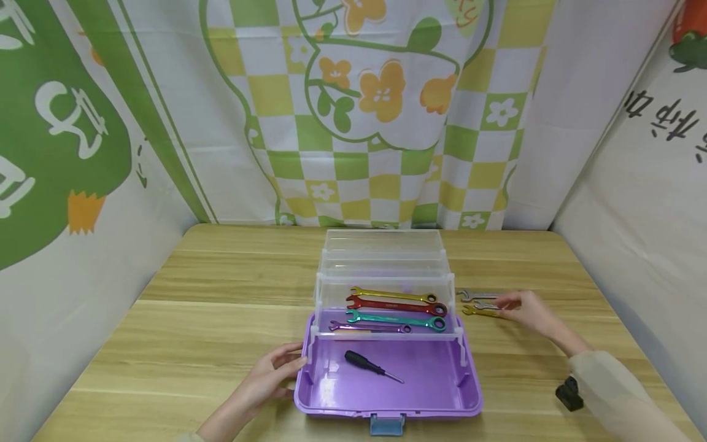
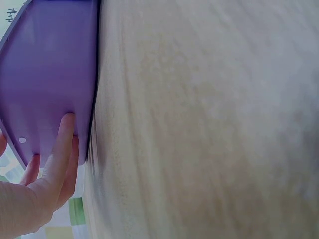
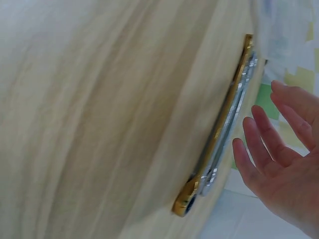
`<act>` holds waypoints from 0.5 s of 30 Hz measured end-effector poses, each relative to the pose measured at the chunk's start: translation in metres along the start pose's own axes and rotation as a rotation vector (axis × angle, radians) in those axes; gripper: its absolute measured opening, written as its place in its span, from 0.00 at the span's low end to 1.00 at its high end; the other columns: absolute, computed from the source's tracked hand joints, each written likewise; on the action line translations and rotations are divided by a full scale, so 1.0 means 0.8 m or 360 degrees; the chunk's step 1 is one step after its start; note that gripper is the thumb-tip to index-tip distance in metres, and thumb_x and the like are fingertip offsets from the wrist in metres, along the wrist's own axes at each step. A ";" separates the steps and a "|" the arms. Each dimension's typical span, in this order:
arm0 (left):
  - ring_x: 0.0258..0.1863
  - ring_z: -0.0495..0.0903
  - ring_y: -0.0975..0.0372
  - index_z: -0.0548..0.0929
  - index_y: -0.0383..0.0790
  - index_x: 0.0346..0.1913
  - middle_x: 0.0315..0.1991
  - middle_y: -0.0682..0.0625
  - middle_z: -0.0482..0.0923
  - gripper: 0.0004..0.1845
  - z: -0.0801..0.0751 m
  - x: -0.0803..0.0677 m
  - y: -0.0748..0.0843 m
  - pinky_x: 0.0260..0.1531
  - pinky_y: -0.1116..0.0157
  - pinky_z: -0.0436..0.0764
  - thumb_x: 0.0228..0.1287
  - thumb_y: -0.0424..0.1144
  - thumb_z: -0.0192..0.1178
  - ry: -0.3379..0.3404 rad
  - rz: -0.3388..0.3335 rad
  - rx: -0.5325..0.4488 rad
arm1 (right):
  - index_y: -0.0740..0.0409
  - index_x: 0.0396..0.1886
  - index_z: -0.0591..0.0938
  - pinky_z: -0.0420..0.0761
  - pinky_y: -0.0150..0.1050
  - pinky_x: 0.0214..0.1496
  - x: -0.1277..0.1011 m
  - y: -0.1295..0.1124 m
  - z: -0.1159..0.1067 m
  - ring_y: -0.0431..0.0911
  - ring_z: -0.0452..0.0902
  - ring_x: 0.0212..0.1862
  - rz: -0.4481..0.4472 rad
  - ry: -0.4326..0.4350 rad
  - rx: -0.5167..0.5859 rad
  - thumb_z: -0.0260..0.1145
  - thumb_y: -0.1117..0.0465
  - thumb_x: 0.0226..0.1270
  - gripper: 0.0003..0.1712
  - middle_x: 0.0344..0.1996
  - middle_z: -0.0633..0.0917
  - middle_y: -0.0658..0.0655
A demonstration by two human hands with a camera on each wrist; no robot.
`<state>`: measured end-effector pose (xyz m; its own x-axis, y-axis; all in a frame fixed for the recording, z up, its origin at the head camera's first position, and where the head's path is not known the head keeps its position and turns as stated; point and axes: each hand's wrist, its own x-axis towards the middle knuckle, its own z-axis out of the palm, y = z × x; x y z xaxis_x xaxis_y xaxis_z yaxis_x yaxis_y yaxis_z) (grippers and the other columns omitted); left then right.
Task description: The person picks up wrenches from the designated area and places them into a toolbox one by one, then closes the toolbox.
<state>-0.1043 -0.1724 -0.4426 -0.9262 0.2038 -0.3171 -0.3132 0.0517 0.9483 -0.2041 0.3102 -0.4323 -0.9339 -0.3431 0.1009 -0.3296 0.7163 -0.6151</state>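
An open purple toolbox (image 1: 326, 393) stands at the table's front middle. Its clear tiered tray (image 1: 383, 282) holds several coloured wrenches (image 1: 394, 310), and a black screwdriver (image 1: 370, 365) lies in the purple base. My left hand (image 1: 273, 371) touches the box's left wall (image 2: 47, 84) with straight fingers (image 2: 60, 149). Right of the box lie a gold wrench (image 1: 480, 312) and two silver wrenches (image 1: 475, 297). My right hand (image 1: 525, 309) hovers open just beside them; in the right wrist view its fingers (image 3: 261, 149) stand apart from the gold wrench (image 3: 219, 134).
The wooden table (image 1: 210, 307) is bounded by patterned cloth walls at the back and both sides. A small black object (image 1: 569, 393) sits near the front right, by my right sleeve (image 1: 613, 387).
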 end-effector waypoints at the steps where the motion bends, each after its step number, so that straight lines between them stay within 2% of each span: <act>1: 0.40 0.76 0.55 0.58 0.27 0.61 0.56 0.29 0.62 0.33 0.000 0.000 0.000 0.37 0.54 0.81 0.58 0.40 0.56 -0.0002 0.0003 0.0002 | 0.70 0.36 0.80 0.78 0.29 0.32 0.000 0.002 0.001 0.46 0.77 0.31 0.0011 0.0000 -0.0013 0.65 0.68 0.52 0.12 0.33 0.82 0.64; 5: 0.40 0.76 0.56 0.58 0.26 0.61 0.56 0.29 0.62 0.33 -0.001 0.000 0.000 0.37 0.54 0.81 0.58 0.40 0.56 -0.0009 0.0011 0.0005 | 0.69 0.35 0.81 0.78 0.30 0.30 0.000 0.009 0.005 0.43 0.76 0.30 0.0014 -0.0001 -0.0065 0.65 0.69 0.50 0.11 0.32 0.83 0.62; 15: 0.39 0.76 0.56 0.58 0.27 0.61 0.56 0.29 0.62 0.32 -0.001 -0.001 0.000 0.36 0.54 0.81 0.59 0.41 0.56 -0.0015 0.0013 0.0013 | 0.69 0.35 0.82 0.79 0.38 0.33 0.004 0.015 0.012 0.49 0.77 0.33 0.0004 -0.0072 -0.0185 0.66 0.69 0.49 0.11 0.34 0.82 0.64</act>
<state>-0.1039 -0.1733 -0.4427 -0.9267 0.2135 -0.3094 -0.3040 0.0583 0.9509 -0.2096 0.3119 -0.4469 -0.9283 -0.3666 0.0626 -0.3438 0.7819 -0.5200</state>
